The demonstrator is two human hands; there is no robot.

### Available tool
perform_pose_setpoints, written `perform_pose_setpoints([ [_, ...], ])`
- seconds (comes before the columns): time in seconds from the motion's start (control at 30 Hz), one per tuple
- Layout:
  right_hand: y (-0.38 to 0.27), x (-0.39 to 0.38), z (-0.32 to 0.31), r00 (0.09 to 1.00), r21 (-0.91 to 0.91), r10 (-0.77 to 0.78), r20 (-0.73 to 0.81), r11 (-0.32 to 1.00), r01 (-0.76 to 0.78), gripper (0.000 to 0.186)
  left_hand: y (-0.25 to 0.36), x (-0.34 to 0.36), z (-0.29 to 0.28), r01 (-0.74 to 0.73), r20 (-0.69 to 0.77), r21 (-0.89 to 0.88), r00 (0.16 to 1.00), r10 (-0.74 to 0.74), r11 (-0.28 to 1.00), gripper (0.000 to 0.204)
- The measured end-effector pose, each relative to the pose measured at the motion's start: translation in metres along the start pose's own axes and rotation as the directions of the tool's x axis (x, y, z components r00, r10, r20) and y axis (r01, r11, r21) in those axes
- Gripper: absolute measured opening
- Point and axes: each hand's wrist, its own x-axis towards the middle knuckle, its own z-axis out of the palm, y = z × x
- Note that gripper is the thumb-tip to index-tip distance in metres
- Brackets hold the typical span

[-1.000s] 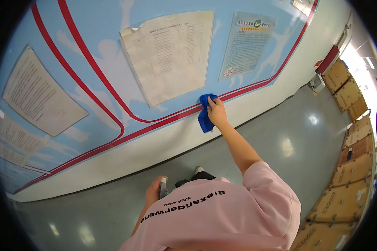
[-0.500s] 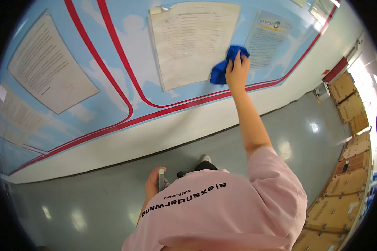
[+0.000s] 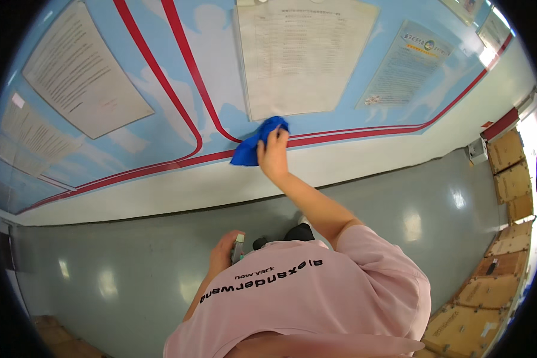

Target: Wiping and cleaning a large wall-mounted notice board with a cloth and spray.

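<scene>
My right hand (image 3: 273, 156) is stretched out to the wall board and presses a crumpled blue cloth (image 3: 249, 153) against it. The cloth lies over the red stripe (image 3: 334, 137) along the board's lower edge, just under a large white paper sheet (image 3: 304, 65). Down by my body, my left hand (image 3: 224, 250) is closed around a spray bottle; its pale nozzle head (image 3: 238, 241) shows, while the rest is hidden behind my hand and pink shirt (image 3: 328, 292).
More printed sheets hang on the light blue board (image 3: 215, 71), one sheet (image 3: 89, 71) at left and a bluish notice (image 3: 403, 65) at right. Stacked wooden crates (image 3: 486, 292) line the right side. A small grey box (image 3: 477, 151) stands by the wall on the grey floor (image 3: 143, 250).
My right hand has swept the blue cloth left and down, from beside the large sheet's right edge to the red stripe below it. The view has shifted slightly. The left hand stays low with the bottle.
</scene>
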Motion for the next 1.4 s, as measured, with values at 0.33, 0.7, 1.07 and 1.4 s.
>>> perform_pose_setpoints([
  [0.33, -0.137, 0.07, -0.025, 0.814, 0.14, -0.578, 0.061, 0.812, 0.566, 0.052, 0.011, -0.021, -0.006, 0.043, -0.152, 0.009, 0.988, -0.041, 0.999, 0.051],
  [0.7, -0.138, 0.13, 0.005, 0.62, -0.087, -0.784, 0.032, 0.615, 0.783, 0.045, 0.009, -0.011, -0.007, -0.01, -0.119, 0.031, 0.993, 0.014, 0.999, 0.048],
  [1.07, 0.026, 0.018, -0.003, 0.657, -0.201, -0.605, 0.45, 0.648, 0.735, 0.044, 0.003, -0.002, -0.004, 0.082, -0.034, -0.11, 0.996, -0.086, 0.991, 0.051],
  [1.4, 0.121, 0.022, -0.148, 0.97, -0.383, -0.231, -0.08, 0.905, 0.184, 0.053, 0.006, 0.022, 0.016, -0.088, -0.027, -0.063, 0.996, 0.087, 0.994, 0.056],
])
